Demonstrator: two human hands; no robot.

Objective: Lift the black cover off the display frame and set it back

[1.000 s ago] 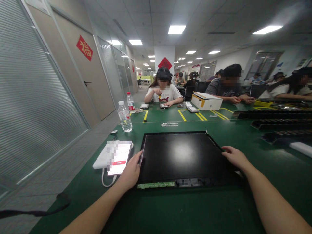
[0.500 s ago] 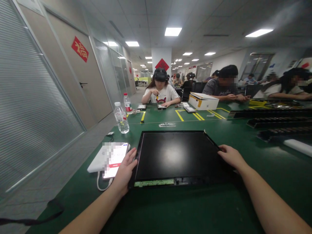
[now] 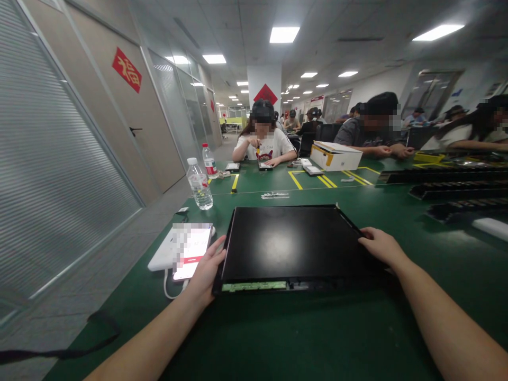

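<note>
A flat black display panel (image 3: 293,243) with a glossy screen lies before me, its near edge showing a strip of green circuit board (image 3: 254,286). My left hand (image 3: 208,270) grips the panel's left edge, fingers along the side. On the opposite side, my right hand (image 3: 379,246) holds the right edge with the thumb on top; its other fingers are partly hidden beneath. Just left of my left hand, a lit phone (image 3: 194,254) rests on a white box-like device (image 3: 161,251), with a white cable running from it.
Two water bottles (image 3: 200,185) stand at the table's left edge. A white box (image 3: 337,157) sits at the far side, near a co-worker (image 3: 264,140) handling a small device. Long black strips (image 3: 448,191) and a white bar (image 3: 492,228) lie to the right on the green table (image 3: 317,338).
The view has tilted slightly, so the scene sits a little higher and further right. Both hands keep hold of the display panel, whose near edge appears somewhat raised.
</note>
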